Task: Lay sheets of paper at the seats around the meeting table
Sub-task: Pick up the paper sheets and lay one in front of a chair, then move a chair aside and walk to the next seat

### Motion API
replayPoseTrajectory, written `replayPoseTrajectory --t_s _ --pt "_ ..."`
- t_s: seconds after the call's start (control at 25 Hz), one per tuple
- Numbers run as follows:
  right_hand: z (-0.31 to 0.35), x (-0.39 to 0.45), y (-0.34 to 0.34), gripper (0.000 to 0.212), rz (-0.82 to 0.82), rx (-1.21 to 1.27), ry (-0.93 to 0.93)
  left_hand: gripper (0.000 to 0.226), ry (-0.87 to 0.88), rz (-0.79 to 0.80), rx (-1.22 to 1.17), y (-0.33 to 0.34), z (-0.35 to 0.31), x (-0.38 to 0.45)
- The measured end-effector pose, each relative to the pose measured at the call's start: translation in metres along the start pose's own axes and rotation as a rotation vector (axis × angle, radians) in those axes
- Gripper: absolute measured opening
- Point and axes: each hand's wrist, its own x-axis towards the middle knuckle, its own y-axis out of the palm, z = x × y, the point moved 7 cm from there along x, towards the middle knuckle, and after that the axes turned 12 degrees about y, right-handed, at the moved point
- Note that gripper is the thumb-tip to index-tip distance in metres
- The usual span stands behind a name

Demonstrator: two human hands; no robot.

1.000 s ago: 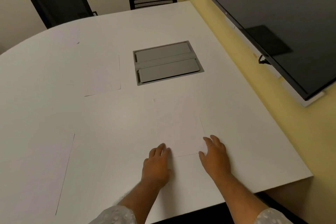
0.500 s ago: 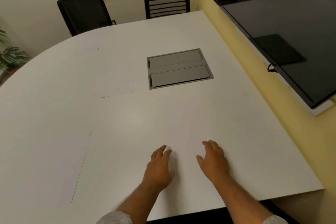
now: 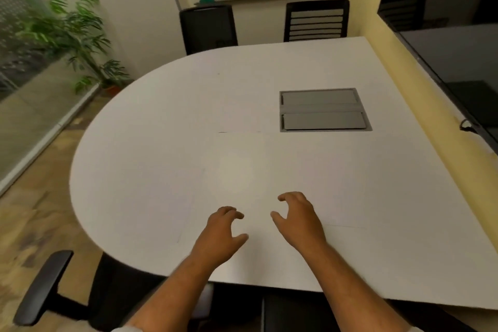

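Note:
The white meeting table [image 3: 420,213] carries pale sheets of paper that barely stand out from it. One sheet [image 3: 334,183] lies just right of my right hand [image 3: 299,221]. A second sheet [image 3: 238,108] rests further in, left of the grey hatch. A third sheet [image 3: 161,197] sits near the rounded left edge. My left hand [image 3: 219,237] and my right hand hover over the near part of the table, fingers curled and apart, holding nothing.
A grey cable hatch [image 3: 324,110] is set into the tabletop. Two black chairs [image 3: 207,27] [image 3: 316,20] stand at the far side and another chair's armrest [image 3: 43,286] is at the near left. A dark screen [image 3: 458,67] hangs on the right wall and a potted plant [image 3: 78,35] stands at the left.
Both hands have come off the near sheet and shifted left of it, fingers now curled. The view has swung left, bringing the plant and the floor into sight.

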Motion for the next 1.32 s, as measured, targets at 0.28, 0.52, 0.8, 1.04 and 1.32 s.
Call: replayPoseTrajectory --t_s 0.28,0.52,0.8,1.04,1.32 --pt "0.145 -0.12 0.097 0.047 0.121 -0.07 -0.225 0.054 -0.117 -0.096 0.033 -0.135 0.104 -0.141" --pt "0.269 -0.219 0.226 0.052 0.235 -0.041 -0.247 0.063 -0.159 -0.212 0.086 -0.239 0.241 -0.274" --pt "0.414 -0.32 0.344 0.055 0.247 -0.167 -0.321 0.057 -0.226 -0.283 -0.045 -0.318 0.381 -0.386" --pt "0.485 -0.332 0.417 0.057 0.26 -0.268 -0.398 0.053 -0.318 -0.332 -0.133 -0.331 0.482 -0.425" --pt "0.523 -0.273 0.515 0.059 0.299 -0.239 -0.293 0.058 -0.34 -0.252 -0.181 -0.357 0.588 -0.382"
